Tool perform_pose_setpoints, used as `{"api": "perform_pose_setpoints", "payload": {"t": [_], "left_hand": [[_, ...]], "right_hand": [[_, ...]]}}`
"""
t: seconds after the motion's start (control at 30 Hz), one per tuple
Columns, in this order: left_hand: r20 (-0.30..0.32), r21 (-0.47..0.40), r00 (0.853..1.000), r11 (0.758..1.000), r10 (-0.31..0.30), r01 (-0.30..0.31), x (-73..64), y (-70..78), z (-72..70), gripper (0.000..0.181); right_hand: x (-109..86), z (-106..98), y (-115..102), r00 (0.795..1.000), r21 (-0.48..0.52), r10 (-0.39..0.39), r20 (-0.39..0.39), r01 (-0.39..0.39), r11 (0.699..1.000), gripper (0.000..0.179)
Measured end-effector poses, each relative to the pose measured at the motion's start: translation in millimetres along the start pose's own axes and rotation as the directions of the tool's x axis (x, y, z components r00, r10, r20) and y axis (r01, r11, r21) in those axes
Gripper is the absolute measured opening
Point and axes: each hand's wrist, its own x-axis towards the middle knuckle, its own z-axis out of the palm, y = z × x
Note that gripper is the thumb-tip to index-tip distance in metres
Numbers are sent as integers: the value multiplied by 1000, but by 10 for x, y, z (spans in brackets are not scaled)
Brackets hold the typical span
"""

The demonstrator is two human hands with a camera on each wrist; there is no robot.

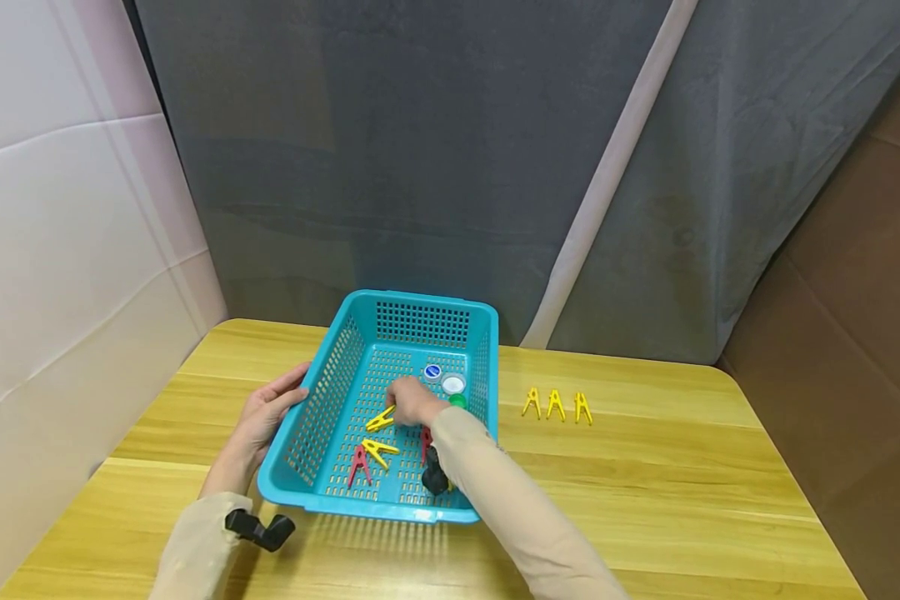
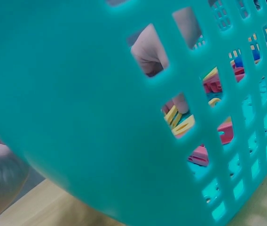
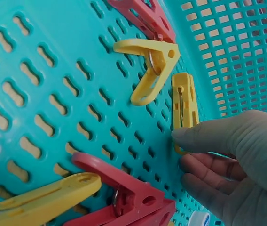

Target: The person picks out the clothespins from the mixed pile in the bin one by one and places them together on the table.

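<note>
A teal perforated basket [image 1: 330, 392] stands on a wooden table. My right hand [image 1: 403, 400] reaches into it, and thumb and fingers pinch the end of a yellow clothespin [image 1: 380, 418] lying flat on the basket floor. In the right wrist view the right hand [image 3: 180, 148] closes on that yellow clothespin [image 3: 185, 106]. My left hand [image 1: 268, 410] rests flat against the basket's outer left wall with the fingers fairly straight. In the left wrist view the basket wall [image 2: 77, 94] fills the frame, and the right hand [image 2: 147, 52] shows through its holes.
Also in the basket lie another yellow clothespin [image 1: 379, 451], two red ones [image 1: 358, 465] [image 1: 425, 442] and three bottle caps: blue [image 1: 432, 372], white [image 1: 453, 383], green [image 1: 458, 401]. Three yellow clothespins [image 1: 556, 405] stand in a row on the table right of the basket. A grey curtain hangs behind.
</note>
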Motion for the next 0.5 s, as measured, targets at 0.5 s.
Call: {"api": "perform_pose_setpoints", "payload": {"t": [0.5], "left_hand": [[-15,13,1000,1000,-11,11,-13,11,9,35]], "right_hand": [[-65,-132,-51,991,54,45,-129,-38,998,16]]}}
